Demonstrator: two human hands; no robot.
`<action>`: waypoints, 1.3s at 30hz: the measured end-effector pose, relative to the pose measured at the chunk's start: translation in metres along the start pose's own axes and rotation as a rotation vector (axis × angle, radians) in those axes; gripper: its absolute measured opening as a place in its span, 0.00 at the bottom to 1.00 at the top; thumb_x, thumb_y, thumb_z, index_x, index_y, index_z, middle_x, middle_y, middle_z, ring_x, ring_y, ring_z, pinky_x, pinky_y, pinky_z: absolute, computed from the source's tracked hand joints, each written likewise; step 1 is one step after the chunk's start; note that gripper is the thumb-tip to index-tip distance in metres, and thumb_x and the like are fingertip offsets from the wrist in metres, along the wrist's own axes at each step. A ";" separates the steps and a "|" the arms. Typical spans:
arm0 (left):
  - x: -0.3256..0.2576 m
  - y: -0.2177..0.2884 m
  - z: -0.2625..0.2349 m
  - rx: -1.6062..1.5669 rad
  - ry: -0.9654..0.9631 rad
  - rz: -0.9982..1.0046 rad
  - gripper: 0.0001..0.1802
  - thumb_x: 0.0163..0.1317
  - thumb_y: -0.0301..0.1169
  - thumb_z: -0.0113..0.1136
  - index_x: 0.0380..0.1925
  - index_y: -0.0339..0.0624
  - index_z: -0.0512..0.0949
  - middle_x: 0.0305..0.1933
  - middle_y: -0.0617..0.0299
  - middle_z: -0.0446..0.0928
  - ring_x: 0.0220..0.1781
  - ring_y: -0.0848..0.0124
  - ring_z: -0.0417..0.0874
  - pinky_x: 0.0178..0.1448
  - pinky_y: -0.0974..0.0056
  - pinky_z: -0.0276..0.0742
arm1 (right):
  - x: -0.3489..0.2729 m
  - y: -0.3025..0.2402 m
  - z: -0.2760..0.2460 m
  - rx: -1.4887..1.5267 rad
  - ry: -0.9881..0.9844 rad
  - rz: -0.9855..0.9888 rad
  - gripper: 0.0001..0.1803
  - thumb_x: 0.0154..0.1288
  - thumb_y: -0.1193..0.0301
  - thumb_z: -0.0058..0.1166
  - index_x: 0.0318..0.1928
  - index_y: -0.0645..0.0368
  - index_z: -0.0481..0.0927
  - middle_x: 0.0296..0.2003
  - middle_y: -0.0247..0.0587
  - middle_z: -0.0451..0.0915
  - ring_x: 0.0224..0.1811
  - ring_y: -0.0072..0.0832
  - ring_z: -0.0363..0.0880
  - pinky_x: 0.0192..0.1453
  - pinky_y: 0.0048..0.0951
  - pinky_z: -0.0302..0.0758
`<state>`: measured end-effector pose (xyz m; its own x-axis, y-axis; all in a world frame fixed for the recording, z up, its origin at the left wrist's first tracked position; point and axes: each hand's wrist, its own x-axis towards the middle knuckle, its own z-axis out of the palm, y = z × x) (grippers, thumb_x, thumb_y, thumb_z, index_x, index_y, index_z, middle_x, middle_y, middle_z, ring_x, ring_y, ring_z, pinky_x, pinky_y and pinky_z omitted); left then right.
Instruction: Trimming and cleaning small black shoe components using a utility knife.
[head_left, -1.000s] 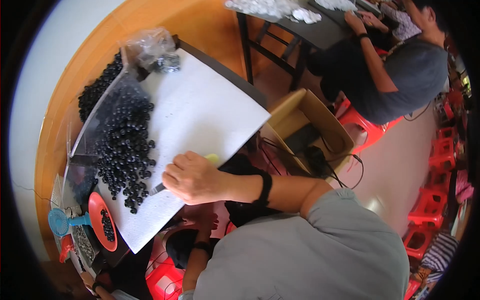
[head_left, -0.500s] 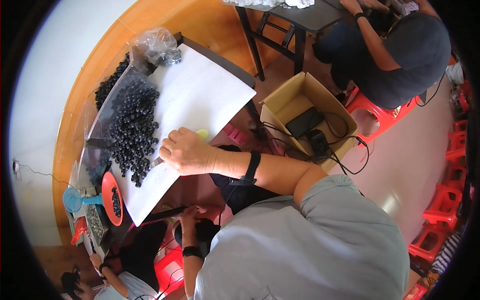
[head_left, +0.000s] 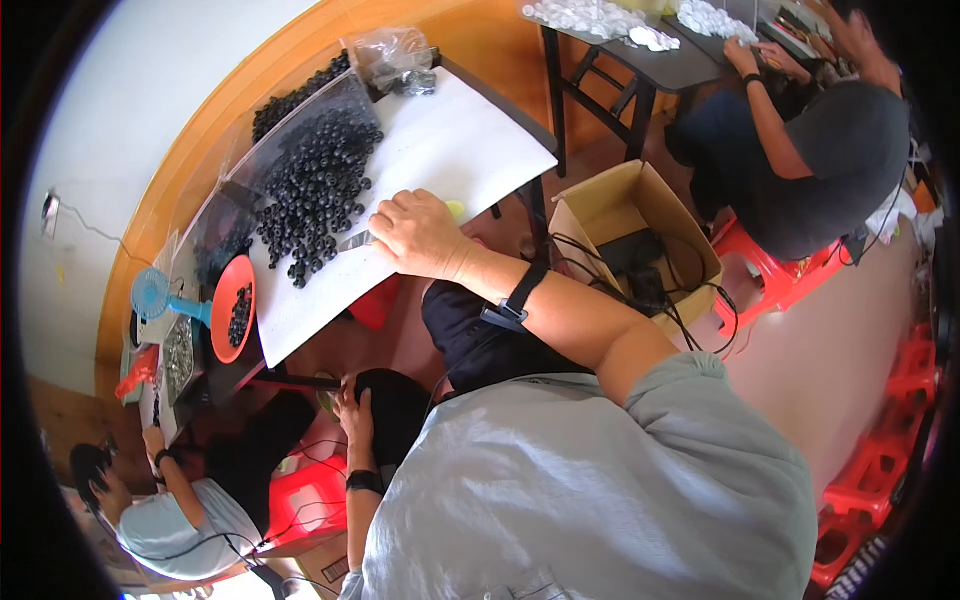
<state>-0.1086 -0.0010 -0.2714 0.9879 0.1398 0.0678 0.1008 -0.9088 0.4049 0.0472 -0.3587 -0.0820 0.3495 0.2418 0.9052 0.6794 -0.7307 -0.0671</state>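
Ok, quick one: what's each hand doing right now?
Left hand: low beside the table; open or closed, can't tell.
Right hand: closed, holding a flat-bladed tool.

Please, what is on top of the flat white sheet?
Small round black beads, heaped; the right hand holds a thin grey blade nearby. The sheet is covered beneath them.

Plenty of daylight-bright glow here, the white sheet [head_left: 480, 130] shining palest! Tiny glints dot the black beads [head_left: 312, 190], soft shadows crease the grey shirt [head_left: 590, 480], the wall [head_left: 130, 130] bows sharply, and darkness swallows the fisheye's corners.
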 end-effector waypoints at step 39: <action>-0.014 0.080 -0.052 -0.323 -0.421 -0.093 0.14 0.50 0.38 0.74 0.35 0.45 0.87 0.30 0.58 0.85 0.33 0.68 0.85 0.43 0.63 0.80 | 0.002 0.001 -0.005 0.059 -0.009 -0.047 0.10 0.52 0.68 0.61 0.34 0.55 0.76 0.31 0.35 0.74 0.35 0.34 0.73 0.39 0.37 0.69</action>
<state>-0.1202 -0.0552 -0.1925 0.9450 -0.0161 -0.3266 0.2144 -0.7238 0.6559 0.0453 -0.3618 -0.0783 0.3215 0.2807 0.9043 0.7322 -0.6793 -0.0495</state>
